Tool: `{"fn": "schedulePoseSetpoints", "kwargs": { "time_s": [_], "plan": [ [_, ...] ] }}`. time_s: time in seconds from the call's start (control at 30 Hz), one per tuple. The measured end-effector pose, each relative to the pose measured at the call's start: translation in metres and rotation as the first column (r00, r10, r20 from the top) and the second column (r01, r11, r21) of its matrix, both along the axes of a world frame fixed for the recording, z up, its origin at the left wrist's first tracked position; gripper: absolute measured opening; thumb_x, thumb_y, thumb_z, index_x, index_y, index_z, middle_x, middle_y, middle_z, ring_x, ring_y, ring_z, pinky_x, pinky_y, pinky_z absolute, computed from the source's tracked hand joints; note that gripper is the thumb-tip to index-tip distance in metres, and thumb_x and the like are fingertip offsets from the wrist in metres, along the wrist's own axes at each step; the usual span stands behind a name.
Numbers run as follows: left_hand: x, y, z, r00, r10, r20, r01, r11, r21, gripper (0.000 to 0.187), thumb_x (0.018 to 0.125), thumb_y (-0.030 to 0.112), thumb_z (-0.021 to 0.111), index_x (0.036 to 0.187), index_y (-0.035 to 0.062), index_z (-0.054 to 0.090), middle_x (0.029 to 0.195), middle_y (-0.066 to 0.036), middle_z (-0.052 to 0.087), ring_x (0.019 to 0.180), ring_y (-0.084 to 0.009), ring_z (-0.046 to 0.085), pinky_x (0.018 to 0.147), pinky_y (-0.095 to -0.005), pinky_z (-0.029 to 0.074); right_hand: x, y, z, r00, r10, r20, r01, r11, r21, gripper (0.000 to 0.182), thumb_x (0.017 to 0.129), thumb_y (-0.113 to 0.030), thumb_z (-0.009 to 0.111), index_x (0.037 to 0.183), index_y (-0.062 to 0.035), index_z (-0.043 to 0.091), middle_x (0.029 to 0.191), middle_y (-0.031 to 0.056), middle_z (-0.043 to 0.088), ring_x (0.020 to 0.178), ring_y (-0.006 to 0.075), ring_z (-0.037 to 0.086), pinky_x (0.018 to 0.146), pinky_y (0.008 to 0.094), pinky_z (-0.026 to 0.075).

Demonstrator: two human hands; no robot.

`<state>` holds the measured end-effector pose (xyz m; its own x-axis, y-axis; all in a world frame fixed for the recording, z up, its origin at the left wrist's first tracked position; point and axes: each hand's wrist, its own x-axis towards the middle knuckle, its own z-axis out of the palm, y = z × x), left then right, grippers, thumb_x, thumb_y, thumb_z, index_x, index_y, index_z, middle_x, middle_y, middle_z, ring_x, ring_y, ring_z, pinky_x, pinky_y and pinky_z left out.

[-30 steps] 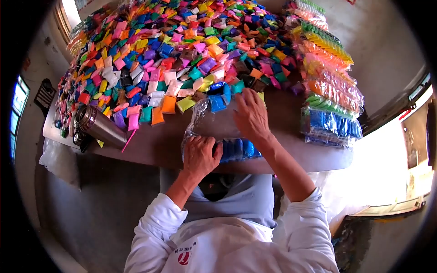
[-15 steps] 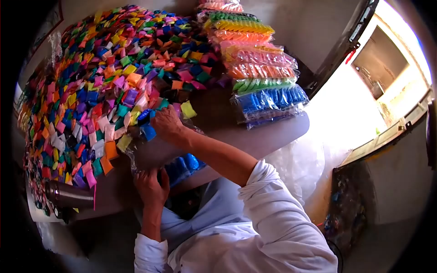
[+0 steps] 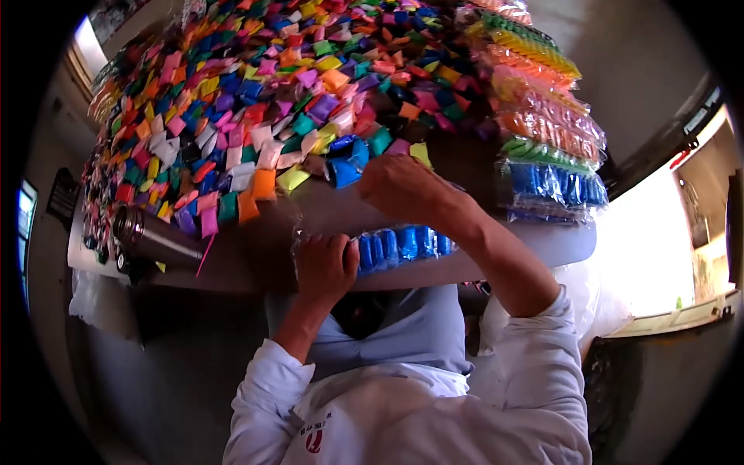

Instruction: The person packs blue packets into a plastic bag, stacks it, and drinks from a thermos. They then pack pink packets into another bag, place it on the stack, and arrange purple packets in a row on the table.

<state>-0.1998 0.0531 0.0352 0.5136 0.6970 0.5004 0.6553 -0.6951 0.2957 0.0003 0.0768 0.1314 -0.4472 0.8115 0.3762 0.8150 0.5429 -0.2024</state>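
Left hand [image 3: 325, 265] grips the clear bag [image 3: 408, 243] – right hand [image 3: 401, 186] curled by blue packets [image 3: 348, 164] – whether holding any, cannot tell

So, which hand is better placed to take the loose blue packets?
Probably right: the right hand is beside the loose blue packets, while the left hand is at the clear bag.

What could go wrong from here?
The clear bag of blue packets lies along the table's near edge; it might slip off if the left hand shifts.
The right hand is beside loose blue packets bordering other colours, so a wrong one could get picked.
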Motion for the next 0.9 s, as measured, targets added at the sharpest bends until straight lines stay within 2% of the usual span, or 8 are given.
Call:
{"fn": "schedulePoseSetpoints", "kwargs": {
  "time_s": [0.1,0.2,0.27,0.33,0.57,0.67,0.73,0.9],
  "plan": [
    [0.002,0.001,0.0,0.999,-0.021,0.039,0.019,0.998,0.055,0.018,0.088,0.023,0.053,0.079,0.0081,0.056,0.076,-0.012,0.061,0.075,-0.0316,0.059,0.07,-0.0438,0.045,-0.001,-0.035,0.007,0.97,0.044,0.239,-0.009,0.989,-0.146,0.003,0.069,-0.003,0.061,0.065,-0.0027,0.061,0.067,0.0161,0.059,0.067,0.0341,0.062,0.059,0.0413,0.049],
    [0.002,0.001,-0.003,0.998,-0.036,0.046,0.029,0.988,0.15,0.017,0.089,0.021,0.053,0.082,0.0072,0.058,0.081,-0.013,0.062,0.076,-0.0311,0.06,0.074,-0.043,0.045,-0.006,-0.06,-0.012,0.989,0.063,0.131,-0.044,0.989,-0.143,0.003,0.068,-0.001,0.061,0.066,-0.002,0.061,0.063,0.0157,0.058,0.063,0.0311,0.063,0.058,0.0384,0.051],
    [-0.002,0.0,-0.003,0.999,-0.039,0.023,0.033,0.976,0.215,0.016,0.09,0.021,0.053,0.084,0.0068,0.058,0.083,-0.013,0.061,0.076,-0.0311,0.059,0.075,-0.0425,0.044,-0.011,-0.074,-0.015,0.964,0.099,0.248,-0.054,0.981,-0.184,0.005,0.074,-0.005,0.059,0.075,-0.0035,0.064,0.074,0.0143,0.062,0.072,0.0298,0.065,0.062,0.039,0.053],
    [-0.006,-0.001,0.0,0.997,-0.046,-0.061,0.048,0.998,0.035,0.019,0.087,0.022,0.057,0.089,0.0038,0.063,0.088,-0.015,0.065,0.083,-0.03,0.062,0.086,-0.0418,0.044,-0.017,-0.085,-0.035,0.984,0.058,0.169,-0.036,0.991,-0.129,0.006,0.075,-0.006,0.06,0.079,-0.0042,0.064,0.086,0.013,0.061,0.082,0.0291,0.064,0.066,0.037,0.053],
    [-0.012,0.004,0.007,0.994,-0.05,-0.101,0.038,0.991,-0.126,0.018,0.083,0.018,0.062,0.089,0.0013,0.064,0.085,-0.017,0.066,0.084,-0.0334,0.063,0.086,-0.0436,0.045,-0.028,-0.095,-0.063,0.993,-0.08,0.088,0.09,0.99,-0.11,0.009,0.074,-0.006,0.062,0.083,-0.0042,0.06,0.101,0.0128,0.052,0.094,0.0276,0.058,0.065,0.0364,0.054],
    [-0.025,0.004,0.026,0.986,-0.112,0.123,0.141,0.953,-0.267,0.023,0.088,0.023,0.059,0.094,0.0012,0.065,0.087,-0.018,0.066,0.088,-0.0324,0.064,0.083,-0.0414,0.048,-0.024,-0.097,-0.067,0.996,-0.078,0.046,0.081,0.993,-0.08,0.013,0.075,-0.006,0.062,0.088,-0.0049,0.06,0.103,0.0126,0.053,0.093,0.0277,0.057,0.064,0.0353,0.054],
    [-0.037,0.001,0.046,0.948,0.029,0.318,0.166,0.806,-0.569,0.032,0.092,0.032,0.057,0.099,0.0018,0.065,0.091,-0.016,0.067,0.092,-0.0285,0.065,0.082,-0.0366,0.049,-0.022,-0.097,-0.069,0.998,-0.042,0.041,0.046,0.996,-0.08,0.017,0.075,-0.005,0.063,0.091,-0.0053,0.059,0.105,0.0134,0.052,0.094,0.028,0.057,0.061,0.0355,0.054],
    [-0.07,0.02,0.042,0.785,0.263,0.561,0.31,0.616,-0.724,0.053,0.096,0.05,0.042,0.103,0.0016,0.062,0.095,-0.011,0.066,0.095,-0.0195,0.062,0.092,-0.0343,0.044,-0.024,-0.095,-0.075,0.996,-0.021,0.082,0.023,0.999,-0.023,0.018,0.074,-0.005,0.064,0.092,-0.0061,0.058,0.107,0.0141,0.05,0.095,0.0274,0.055,0.058,0.0346,0.054]
  ]
}}
